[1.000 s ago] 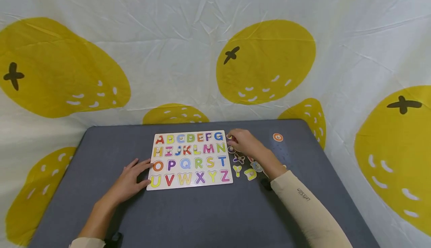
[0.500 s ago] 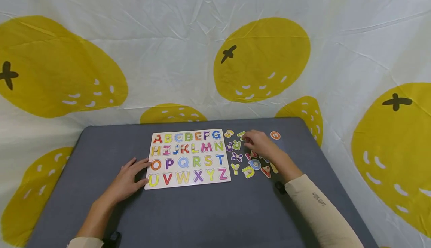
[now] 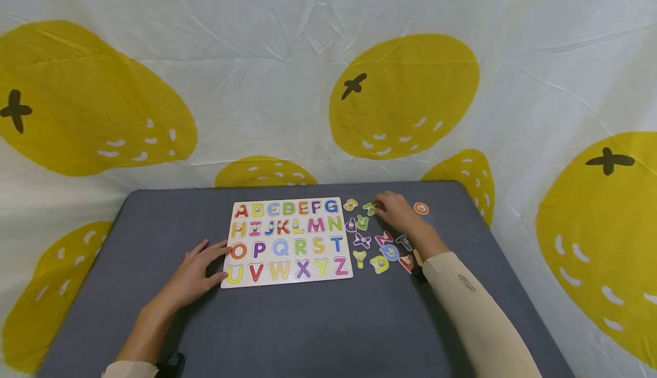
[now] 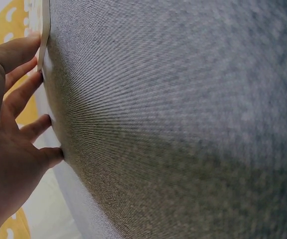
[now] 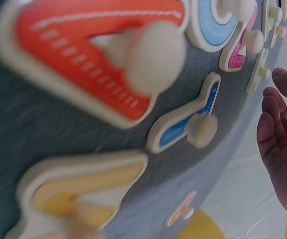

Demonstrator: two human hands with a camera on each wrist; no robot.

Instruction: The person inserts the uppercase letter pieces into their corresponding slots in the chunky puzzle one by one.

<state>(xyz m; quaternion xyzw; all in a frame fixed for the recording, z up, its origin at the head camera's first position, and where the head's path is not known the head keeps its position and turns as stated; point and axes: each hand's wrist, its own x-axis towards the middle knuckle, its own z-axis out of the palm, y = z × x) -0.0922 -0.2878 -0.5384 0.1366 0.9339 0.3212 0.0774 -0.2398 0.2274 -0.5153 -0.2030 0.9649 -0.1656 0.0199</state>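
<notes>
A white alphabet puzzle board (image 3: pixel 287 259) lies on the table, with wooden knobs on letters in its upper rows. My left hand (image 3: pixel 192 274) rests at the board's left edge, fingers extended; in the left wrist view its thumb (image 4: pixel 19 51) touches the board's side. To the right of the board my right hand (image 3: pixel 396 212) is over the loose letters, fingertips right at a green letter piece (image 3: pixel 369 209). In the right wrist view the right hand (image 5: pixel 285 144) has loosely bent fingers close to a knobbed piece (image 5: pixel 257 73), with a visible gap.
Loose knobbed letters lie right of the board, among them a yellow S (image 3: pixel 351 204), a purple X (image 3: pixel 361 240), a blue Q (image 3: pixel 389 252), a yellow U (image 3: pixel 380 264) and a red V (image 3: pixel 406 263). An orange O (image 3: pixel 421 208) lies apart. Behind the grey table (image 3: pixel 287 332) hangs a patterned curtain (image 3: pixel 256 110).
My right hand has shifted right from beside the board's upper right corner, past the yellow S, to the green letter piece. My left hand has stayed at the board's edge.
</notes>
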